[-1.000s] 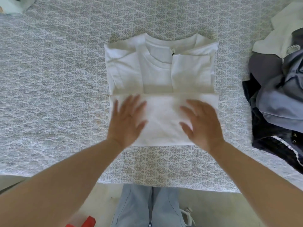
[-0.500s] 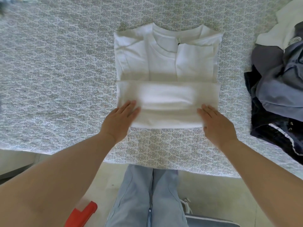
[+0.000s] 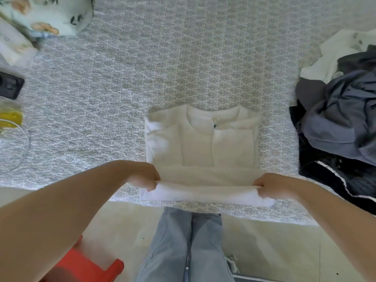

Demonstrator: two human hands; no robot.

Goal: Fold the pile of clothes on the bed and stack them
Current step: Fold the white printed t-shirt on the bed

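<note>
Patterned bedspread [image 3: 183, 58], both hands' fingers [image 3: 151, 183] gripping white shirt [image 3: 201, 145] fold, clothes pile [image 3: 337, 119] right

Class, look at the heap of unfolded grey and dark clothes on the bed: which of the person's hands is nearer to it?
Right. The right hand grips the folded white t-shirt at its near corner, just beside the heap of unfolded grey and dark clothes; the left hand grips the opposite corner, farther away.

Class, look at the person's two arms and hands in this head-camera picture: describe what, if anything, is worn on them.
Both forearms are bare as far as the frame shows: no sleeves, and no watch or bracelet on either wrist. The left hand and the right hand wear no gloves, and no rings are visible. Below, the legs wear light blue jeans.
</note>
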